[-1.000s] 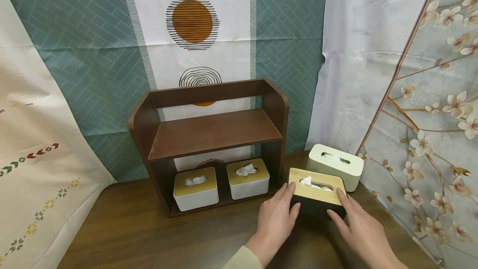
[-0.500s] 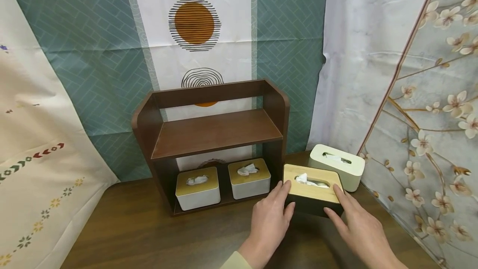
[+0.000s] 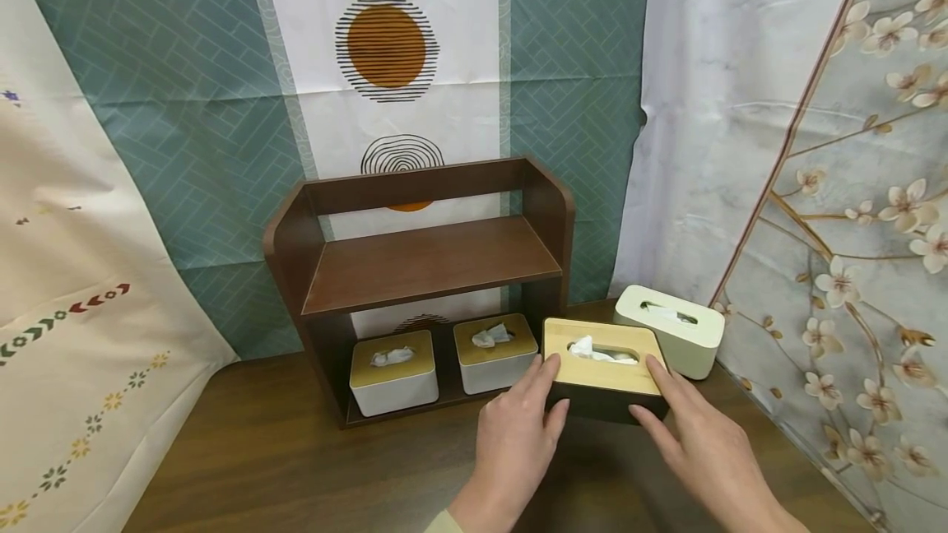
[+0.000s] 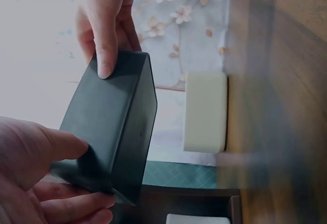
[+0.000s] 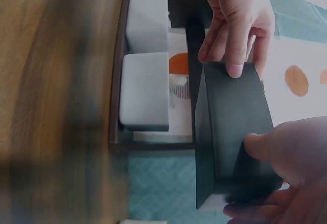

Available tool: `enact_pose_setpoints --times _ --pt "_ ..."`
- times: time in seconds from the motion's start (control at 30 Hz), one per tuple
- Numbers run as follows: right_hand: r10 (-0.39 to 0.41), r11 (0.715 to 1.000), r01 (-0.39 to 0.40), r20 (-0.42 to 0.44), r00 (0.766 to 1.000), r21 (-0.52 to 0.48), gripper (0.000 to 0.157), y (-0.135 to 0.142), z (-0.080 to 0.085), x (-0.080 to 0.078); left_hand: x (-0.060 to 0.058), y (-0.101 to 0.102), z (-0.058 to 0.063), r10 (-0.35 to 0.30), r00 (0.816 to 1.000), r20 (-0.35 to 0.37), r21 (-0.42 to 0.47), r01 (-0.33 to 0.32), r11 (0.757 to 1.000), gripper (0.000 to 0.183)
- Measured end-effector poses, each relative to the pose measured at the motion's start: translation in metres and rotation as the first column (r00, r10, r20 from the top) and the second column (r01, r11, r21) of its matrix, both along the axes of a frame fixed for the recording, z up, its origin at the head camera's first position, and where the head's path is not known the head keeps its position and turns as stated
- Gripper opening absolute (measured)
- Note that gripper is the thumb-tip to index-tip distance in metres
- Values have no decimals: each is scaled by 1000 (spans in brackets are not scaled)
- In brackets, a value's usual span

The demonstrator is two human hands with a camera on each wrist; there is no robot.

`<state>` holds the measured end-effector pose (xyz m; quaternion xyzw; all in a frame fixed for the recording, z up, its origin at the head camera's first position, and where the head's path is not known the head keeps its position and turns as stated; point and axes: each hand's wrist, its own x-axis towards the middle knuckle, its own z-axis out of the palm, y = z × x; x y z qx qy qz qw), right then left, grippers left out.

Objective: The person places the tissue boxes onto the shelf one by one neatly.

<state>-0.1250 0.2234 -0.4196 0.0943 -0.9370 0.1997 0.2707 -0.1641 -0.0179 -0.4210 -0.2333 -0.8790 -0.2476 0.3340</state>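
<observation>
A dark tissue box (image 3: 606,377) with a light wooden lid, a white tissue poking from its slot, is in front of the shelf's right end. Gripping its left end is my left hand (image 3: 514,430); my right hand (image 3: 699,434) grips the right end. Both wrist views show the box's plain dark underside and side, raised above the table, thumbs against the dark surface. In the left wrist view the dark box (image 4: 110,116) is tilted. Part of each hand's fingers is hidden behind the box.
A brown two-tier shelf (image 3: 437,261) stands at the back. Its lower tier holds two white tissue boxes, the left one (image 3: 396,389) and the right one (image 3: 496,368), with golden lids. A pale green tissue box (image 3: 670,336) stands behind right on the wooden table (image 3: 296,467).
Both hands have carried the dark tissue box leftward and slightly up in the head view, towards the shelf's right end. The view has shifted a little; the other boxes stay put.
</observation>
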Motion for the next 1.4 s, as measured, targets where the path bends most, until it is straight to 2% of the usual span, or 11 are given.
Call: enact_pose_setpoints --times 0.37,0.7,1.07,1.23,1.4 --pt "80 996 -82 -97 992 -18 80 -18 17 -3 12 -25 20 52 993 -105 21 -50 999 58" --pt "180 983 -182 -187 966 4 83 -34 44 -7 21 -46 42 97 977 -188 36 -92 995 63" --pt "257 966 -250 -248 934 63 83 -49 74 -24 19 -64 63 133 959 -249 72 -118 990 68" --pt "276 961 -268 -236 932 66 79 -55 87 -34 15 -71 75 138 959 -246 71 -124 990 69" --pt "280 960 -275 -186 942 52 72 -64 100 -45 9 -79 84 143 956 -254 74 -129 989 69"
